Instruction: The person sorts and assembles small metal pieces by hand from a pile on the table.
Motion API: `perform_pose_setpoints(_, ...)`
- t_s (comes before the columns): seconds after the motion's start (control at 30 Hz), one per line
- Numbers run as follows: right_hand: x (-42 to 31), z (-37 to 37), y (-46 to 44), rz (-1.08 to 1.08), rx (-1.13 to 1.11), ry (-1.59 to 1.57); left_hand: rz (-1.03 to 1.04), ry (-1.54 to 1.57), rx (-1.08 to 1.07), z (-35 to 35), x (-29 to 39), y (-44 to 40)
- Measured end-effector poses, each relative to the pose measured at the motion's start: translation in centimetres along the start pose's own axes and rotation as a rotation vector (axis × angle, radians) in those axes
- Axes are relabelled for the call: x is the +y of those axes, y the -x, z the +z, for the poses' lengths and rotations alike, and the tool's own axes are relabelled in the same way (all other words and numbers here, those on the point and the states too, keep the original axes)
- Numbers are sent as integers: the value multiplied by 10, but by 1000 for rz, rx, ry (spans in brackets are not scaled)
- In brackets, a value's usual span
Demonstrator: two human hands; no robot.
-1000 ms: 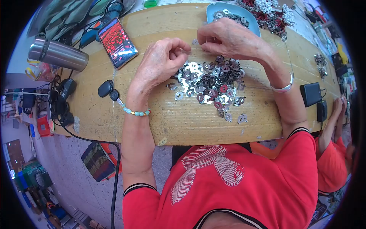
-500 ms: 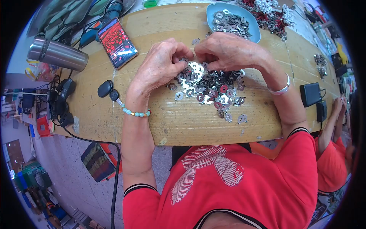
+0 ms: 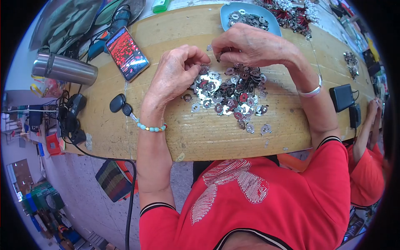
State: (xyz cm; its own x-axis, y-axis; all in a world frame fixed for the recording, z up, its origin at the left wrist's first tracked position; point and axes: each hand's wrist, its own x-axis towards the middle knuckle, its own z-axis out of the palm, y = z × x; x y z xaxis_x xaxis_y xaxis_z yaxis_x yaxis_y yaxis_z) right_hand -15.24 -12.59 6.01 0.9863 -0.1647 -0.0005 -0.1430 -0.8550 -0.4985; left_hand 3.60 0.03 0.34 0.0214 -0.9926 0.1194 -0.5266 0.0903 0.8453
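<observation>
A pile of small round metal pieces with tabs and slots (image 3: pixel 233 93), silvery, dark and a few reddish, lies on the table between my hands. My left hand (image 3: pixel 175 73) is at the pile's upper left edge, thumb and fingers pinched together; whether they hold a piece is hidden. Above the pile, my right hand (image 3: pixel 254 46) is closed, with a small dark metal piece (image 3: pixel 218 57) showing at its fingertips. Behind it a blue tray (image 3: pixel 273 23) holds many similar metal pieces, partly covered by the hand.
A phone (image 3: pixel 127 54) with a lit screen and a steel flask (image 3: pixel 66 68) are on the left. Black earphone case (image 3: pixel 117 103) and cables lie near my left wrist. A black box (image 3: pixel 341 98) sits at the right, beyond it another person's hands (image 3: pixel 375 106). Red-and-white decorations (image 3: pixel 291 14) are behind.
My right hand has lifted up and away from the pile, with a small dark piece at its fingertips. My left hand stays by the pile, shifted slightly. The view has tilted a little.
</observation>
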Motion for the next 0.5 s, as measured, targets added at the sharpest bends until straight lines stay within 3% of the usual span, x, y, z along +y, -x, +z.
perform_pose_setpoints(0.27,20,-6,7,22,279,294,-8,-42,1,1,1,0)
perform_pose_setpoints(0.37,39,3,5,-34,631,638,-10,-32,29,1,2,-1)
perform_pose_setpoints(0.5,16,7,2,58,403,345,1,41,81,6,-4,-2)
